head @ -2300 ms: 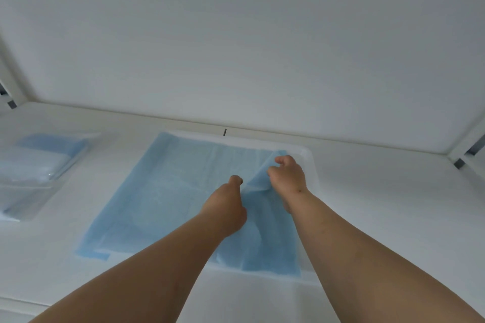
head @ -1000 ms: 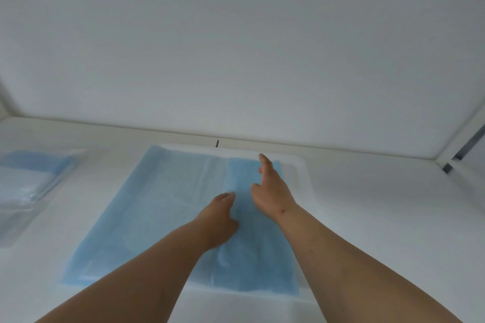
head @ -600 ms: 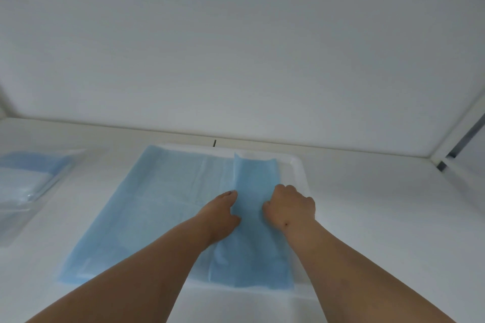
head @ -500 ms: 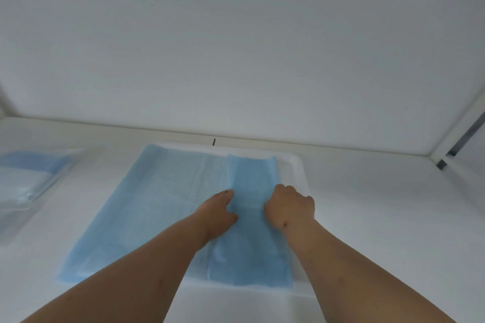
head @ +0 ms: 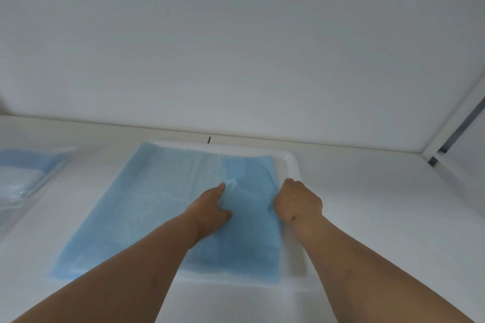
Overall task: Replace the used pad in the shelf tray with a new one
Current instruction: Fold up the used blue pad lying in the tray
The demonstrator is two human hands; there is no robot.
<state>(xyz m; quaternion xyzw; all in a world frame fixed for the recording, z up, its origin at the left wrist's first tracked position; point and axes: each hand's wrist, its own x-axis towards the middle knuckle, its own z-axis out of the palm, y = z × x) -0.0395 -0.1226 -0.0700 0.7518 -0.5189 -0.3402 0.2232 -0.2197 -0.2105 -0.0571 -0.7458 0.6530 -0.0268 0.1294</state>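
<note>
A light blue pad (head: 147,207) lies spread over a shallow white tray (head: 290,162) on the white shelf, its left part hanging past the tray's left side. A darker folded strip of the pad runs along the right. My left hand (head: 210,207) pinches a raised wrinkle of the pad near its middle. My right hand (head: 298,200) sits at the pad's right edge with fingers curled down onto it, by the tray's right rim; whether those fingers grip the edge is hidden.
A clear plastic pack (head: 23,181) of folded blue and white pads lies at the far left of the shelf. The white back wall (head: 236,60) rises just behind the tray. A shelf upright (head: 451,136) stands at the right.
My right hand went from flat with fingers stretched over the pad to curled at its right edge. My left hand slid a little forward and now pinches up a wrinkle.
</note>
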